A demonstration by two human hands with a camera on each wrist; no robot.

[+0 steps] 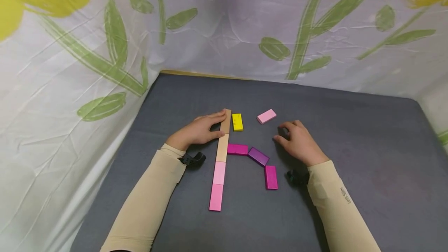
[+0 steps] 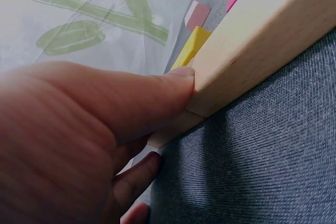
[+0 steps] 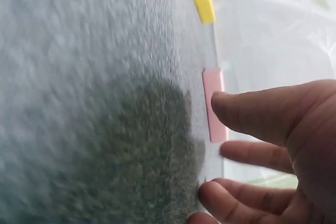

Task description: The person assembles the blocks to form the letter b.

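Now, left of the yellow rectangular block, my spread left hand touches a tan wooden block; rightward, my spread right hand is near a pale-pink rectangular block.

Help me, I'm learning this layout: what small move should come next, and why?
Probably have the right hand pinch the pale pink block: it lies by itself, close to that hand, which holds nothing, while the left hand touches the long row of blocks.
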